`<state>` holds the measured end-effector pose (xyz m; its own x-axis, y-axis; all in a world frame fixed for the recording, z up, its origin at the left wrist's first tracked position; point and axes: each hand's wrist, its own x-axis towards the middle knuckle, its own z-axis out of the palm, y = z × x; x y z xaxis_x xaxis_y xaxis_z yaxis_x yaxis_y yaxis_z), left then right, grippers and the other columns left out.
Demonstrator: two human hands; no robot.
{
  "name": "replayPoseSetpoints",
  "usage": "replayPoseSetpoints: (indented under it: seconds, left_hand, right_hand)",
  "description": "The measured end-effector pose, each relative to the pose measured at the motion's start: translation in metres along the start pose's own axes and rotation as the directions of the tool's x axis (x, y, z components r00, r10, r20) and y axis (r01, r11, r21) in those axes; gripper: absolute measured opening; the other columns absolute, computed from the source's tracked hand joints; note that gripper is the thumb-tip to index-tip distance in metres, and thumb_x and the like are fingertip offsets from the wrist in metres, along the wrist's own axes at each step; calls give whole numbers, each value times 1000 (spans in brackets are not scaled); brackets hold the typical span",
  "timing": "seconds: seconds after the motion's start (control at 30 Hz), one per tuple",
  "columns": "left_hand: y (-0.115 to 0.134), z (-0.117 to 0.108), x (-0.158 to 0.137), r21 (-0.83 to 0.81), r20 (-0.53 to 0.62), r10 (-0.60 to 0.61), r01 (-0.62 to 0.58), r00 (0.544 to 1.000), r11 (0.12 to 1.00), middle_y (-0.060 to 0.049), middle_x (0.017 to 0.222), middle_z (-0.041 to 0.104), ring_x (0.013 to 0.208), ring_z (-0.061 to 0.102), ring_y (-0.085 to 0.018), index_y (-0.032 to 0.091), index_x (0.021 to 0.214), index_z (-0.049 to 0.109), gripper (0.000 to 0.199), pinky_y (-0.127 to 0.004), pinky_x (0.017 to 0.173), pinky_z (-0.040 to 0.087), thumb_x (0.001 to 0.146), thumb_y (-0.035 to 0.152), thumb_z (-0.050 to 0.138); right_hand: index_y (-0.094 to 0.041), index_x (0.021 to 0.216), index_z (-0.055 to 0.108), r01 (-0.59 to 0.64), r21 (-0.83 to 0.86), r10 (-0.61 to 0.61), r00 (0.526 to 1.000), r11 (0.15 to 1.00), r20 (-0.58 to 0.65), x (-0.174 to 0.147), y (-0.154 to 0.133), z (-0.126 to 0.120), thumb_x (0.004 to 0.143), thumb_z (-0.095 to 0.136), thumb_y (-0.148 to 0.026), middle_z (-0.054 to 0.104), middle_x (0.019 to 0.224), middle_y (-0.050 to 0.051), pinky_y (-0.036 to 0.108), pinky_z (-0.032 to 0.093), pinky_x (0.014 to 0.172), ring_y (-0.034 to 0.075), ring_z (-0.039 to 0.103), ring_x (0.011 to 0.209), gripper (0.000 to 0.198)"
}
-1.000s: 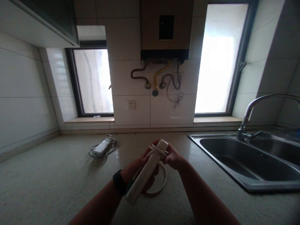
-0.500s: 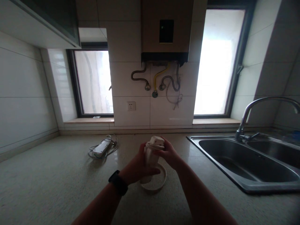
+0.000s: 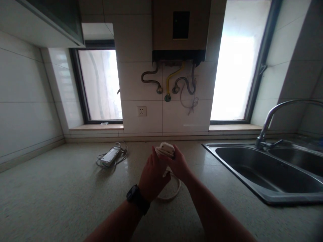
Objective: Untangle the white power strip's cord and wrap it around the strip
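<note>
Above the counter, a white power strip (image 3: pixel 167 147) stands nearly upright between my hands, with its cord wound around its upper part. My left hand (image 3: pixel 154 176), a dark watch on its wrist, is closed around the near side and covers most of the body. On the right, my right hand (image 3: pixel 179 164) grips the upper end, its fingers curled over the front. A loose loop of white cord (image 3: pixel 174 196) hangs below and rests on the counter. The lower end of the strip is hidden behind my left hand.
Another white power strip (image 3: pixel 111 156) with coiled cord lies left on the speckled counter (image 3: pixel 63 195). A steel sink (image 3: pixel 242 171) with a curved faucet (image 3: pixel 268 121) is at right. Behind are a wall socket (image 3: pixel 142 111) and a water heater (image 3: pixel 180 30) with pipes.
My left hand has turned and risen over the front of the power strip, hiding more of it. The cord loop below has shifted slightly. The camera view has tilted a little.
</note>
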<state>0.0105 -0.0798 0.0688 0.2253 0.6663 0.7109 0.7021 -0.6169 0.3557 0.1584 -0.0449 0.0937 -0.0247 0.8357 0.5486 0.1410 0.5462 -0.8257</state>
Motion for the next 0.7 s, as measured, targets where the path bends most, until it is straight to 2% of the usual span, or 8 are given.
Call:
replayPoseSetpoints:
  seconds: [0.07,0.13,0.23,0.33,0.4,0.53,0.6,0.7]
  left_hand:
    - [2,0,0,37,16,-71,71,997,997,-27,160,29,142,42,-40,15,159,-8,118,-50,106,47,74,21,74]
    - [4,-6,1,49,42,-163,160,986,986,-24,158,36,130,56,-37,18,159,-9,112,-45,93,55,77,19,68]
    - [6,-17,5,61,85,-218,214,972,975,-23,156,40,113,67,-35,20,160,-6,106,-43,82,57,78,15,61]
    - [4,-28,9,24,141,-214,212,967,977,-22,153,45,111,68,-36,19,160,-2,107,-43,84,56,75,18,64]
    - [1,-33,12,-8,174,-203,208,964,978,-20,149,51,112,67,-36,20,160,2,108,-43,86,54,74,19,66]
    - [-6,-42,15,-108,227,-130,158,965,982,-16,140,59,116,65,-34,24,159,11,105,-43,90,52,71,19,69]
    - [-8,-45,16,-185,238,-104,150,966,971,-14,134,63,114,65,-32,25,158,16,102,-42,90,51,71,17,69]
    - [-9,-48,17,-302,239,-67,139,969,943,-12,129,65,111,64,-30,23,155,23,97,-40,91,50,70,15,69]
  right_hand:
    - [-18,100,61,-5,-43,5,1000,999,-13,-2,0,2,72,83,-44,69,88,2,28,49,69,17,61,78,44]
    - [-18,100,61,-21,-42,21,1000,999,3,-2,-1,3,72,83,-44,68,87,2,27,48,68,17,60,77,44]
    - [-18,104,61,-52,26,50,996,998,74,0,-2,3,73,82,-43,68,90,3,28,49,69,17,60,79,44]
    - [-18,106,59,-81,125,60,985,989,165,3,-2,0,74,82,-40,67,93,3,28,49,72,17,60,83,45]
    - [-18,106,57,-109,173,68,971,979,228,4,-4,-5,73,82,-35,65,89,1,25,46,66,14,58,77,45]
    - [-19,108,54,-238,211,135,901,948,412,3,-10,-19,73,82,-32,51,73,-7,19,27,45,6,38,53,46]
    - [-19,107,53,-278,256,123,861,926,493,2,-11,-27,74,82,-33,47,71,-9,19,21,44,4,32,50,46]
    - [-20,102,52,-301,319,84,831,899,549,3,-11,-34,74,84,-31,47,71,-9,18,20,44,3,32,50,44]
